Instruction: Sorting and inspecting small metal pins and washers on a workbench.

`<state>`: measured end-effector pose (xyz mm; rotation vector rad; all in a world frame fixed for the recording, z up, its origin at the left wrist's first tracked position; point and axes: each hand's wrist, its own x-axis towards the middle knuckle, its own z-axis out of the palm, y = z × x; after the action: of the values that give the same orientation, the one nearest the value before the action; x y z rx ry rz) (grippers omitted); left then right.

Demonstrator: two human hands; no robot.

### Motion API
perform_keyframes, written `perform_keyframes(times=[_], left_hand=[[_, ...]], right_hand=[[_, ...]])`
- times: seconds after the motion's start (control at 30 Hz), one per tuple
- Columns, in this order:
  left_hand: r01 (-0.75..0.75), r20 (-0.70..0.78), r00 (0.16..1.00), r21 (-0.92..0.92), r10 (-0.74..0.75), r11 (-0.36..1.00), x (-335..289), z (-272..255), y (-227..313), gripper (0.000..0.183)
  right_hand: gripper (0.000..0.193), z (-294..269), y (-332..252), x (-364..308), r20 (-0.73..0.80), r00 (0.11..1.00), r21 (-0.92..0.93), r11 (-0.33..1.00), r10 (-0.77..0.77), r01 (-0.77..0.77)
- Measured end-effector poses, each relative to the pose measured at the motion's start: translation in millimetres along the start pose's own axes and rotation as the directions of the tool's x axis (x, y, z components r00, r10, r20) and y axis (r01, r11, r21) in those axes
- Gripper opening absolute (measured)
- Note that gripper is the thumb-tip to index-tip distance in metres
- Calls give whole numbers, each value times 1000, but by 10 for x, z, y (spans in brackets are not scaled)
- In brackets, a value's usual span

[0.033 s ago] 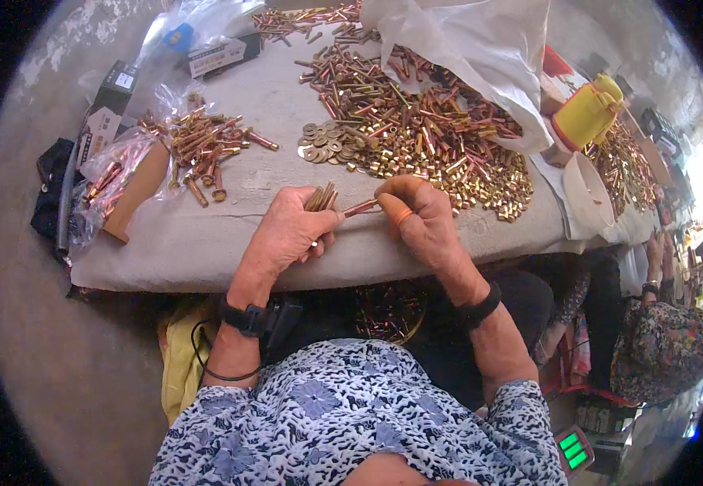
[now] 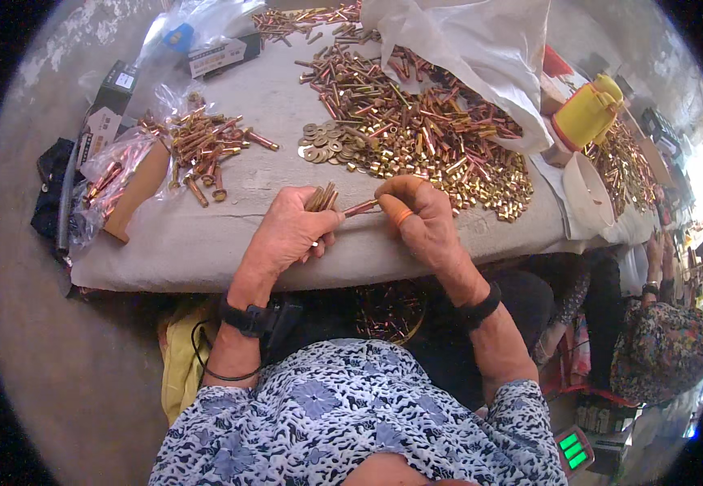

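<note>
My left hand (image 2: 288, 228) is closed around a small bundle of brass-coloured bolts (image 2: 321, 198), their ends sticking up past the fingers. Between its thumb and fingertips it also grips a reddish bolt (image 2: 360, 209) that points right. At that bolt's right end, the fingertips of my right hand (image 2: 426, 225) are pinched together; whether a small part is between them is hidden. An orange band circles one right finger. Just beyond the right hand lies a heap of short golden sleeves (image 2: 481, 182), with flat round washers (image 2: 325, 143) to its left.
Many loose bolts (image 2: 351, 85) cover the back of the cloth-covered table (image 2: 270, 105), partly under a white sheet (image 2: 481, 49). Assembled bolts (image 2: 206, 146) lie left, by a cardboard piece (image 2: 137, 193). A yellow container (image 2: 586, 113) and white bowl (image 2: 586, 194) stand right. Another person (image 2: 663, 348) sits at far right.
</note>
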<state>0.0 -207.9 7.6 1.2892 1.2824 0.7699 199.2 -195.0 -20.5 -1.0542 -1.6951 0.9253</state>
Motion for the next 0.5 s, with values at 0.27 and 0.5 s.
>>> perform_keyframes(times=[0.27,0.5], left_hand=[[-20,-7,1000,-10,20,1000,12,-2,-43,14],[-19,0,1000,26,19,999,-6,0,-20,15]], right_hand=[[16,27,-96,-10,58,989,309,940,137,-148],[21,-12,-77,18,-20,993,-239,965,-115,107]])
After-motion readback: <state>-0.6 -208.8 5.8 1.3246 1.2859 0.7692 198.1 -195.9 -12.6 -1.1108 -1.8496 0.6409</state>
